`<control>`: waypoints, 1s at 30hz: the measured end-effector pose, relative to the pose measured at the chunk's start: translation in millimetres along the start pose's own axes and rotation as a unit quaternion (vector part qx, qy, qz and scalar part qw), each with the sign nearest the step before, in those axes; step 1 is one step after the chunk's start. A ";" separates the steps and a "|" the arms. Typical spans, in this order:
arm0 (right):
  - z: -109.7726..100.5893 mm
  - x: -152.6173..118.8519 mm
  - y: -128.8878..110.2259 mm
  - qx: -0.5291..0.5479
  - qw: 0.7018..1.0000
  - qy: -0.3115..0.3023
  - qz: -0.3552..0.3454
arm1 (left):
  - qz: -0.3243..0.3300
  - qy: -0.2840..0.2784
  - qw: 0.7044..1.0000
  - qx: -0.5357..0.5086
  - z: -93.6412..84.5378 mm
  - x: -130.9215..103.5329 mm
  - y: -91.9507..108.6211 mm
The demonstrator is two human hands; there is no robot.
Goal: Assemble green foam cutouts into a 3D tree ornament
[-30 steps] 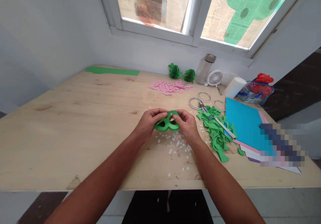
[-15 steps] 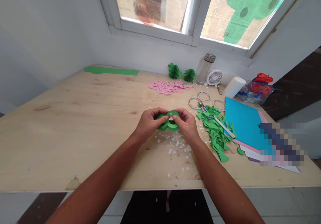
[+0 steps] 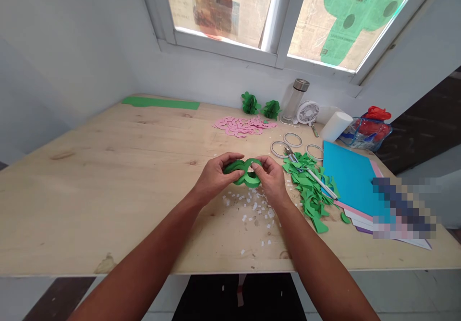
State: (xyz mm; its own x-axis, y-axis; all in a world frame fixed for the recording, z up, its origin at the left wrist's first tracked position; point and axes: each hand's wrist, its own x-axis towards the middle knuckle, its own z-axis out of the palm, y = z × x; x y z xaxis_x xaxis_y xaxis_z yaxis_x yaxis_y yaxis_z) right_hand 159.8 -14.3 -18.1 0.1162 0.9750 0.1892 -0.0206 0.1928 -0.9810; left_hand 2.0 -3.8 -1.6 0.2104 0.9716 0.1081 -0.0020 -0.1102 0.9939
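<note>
Green paper cutout (image 3: 252,182), stacked in several layers and cut with rounded loops, is held just above the table (image 3: 108,167), and from where I stand it looks only partly worked. Left hand (image 3: 216,174) pinches one side of it, thumb on top and fingers behind; right hand (image 3: 272,179) grasps the other side, its thumb resting by the open loop, where I cannot tell whether a pale speck is a nail or a bit of white. Beyond the grip, near the wall, two green paper clusters (image 3: 250,103) stand with their folds fanned out, and I would judge those done, while the piece in the fingers lies in closer layers and seems unfinished. Nearer than the clusters but past the grip is a heap of pink paper pieces (image 3: 239,126), apparently cut and lying loose, not made up into anything. Just right of the grip, green scraps (image 3: 311,191) suggest that the cutting of the green is largely behind; scissors (image 3: 290,153) lie among them. White bits (image 3: 255,207) litter the wood below the hands. How many layers remain to be dealt with, I cannot make out.
</note>
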 end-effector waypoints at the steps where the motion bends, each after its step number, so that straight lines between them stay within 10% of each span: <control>1: -0.2 0.2 -0.6 0.009 1.000 0.004 0.001 | -0.004 -0.004 1.000 -0.007 -0.8 0.0 1.2; 30: -10.3 1.5 -3.3 0.053 0.995 -0.079 -0.008 | -0.071 -0.142 0.981 -0.115 -28.4 0.0 14.5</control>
State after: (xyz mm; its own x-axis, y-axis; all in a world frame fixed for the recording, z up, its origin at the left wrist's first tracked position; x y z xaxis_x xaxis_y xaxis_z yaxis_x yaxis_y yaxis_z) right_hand 170.3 -14.7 -15.0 -0.0405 0.9754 0.2168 -0.1266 0.2102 -0.9694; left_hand -25.7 0.5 13.4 0.4886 0.8725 -0.0092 -0.1664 0.1035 0.9806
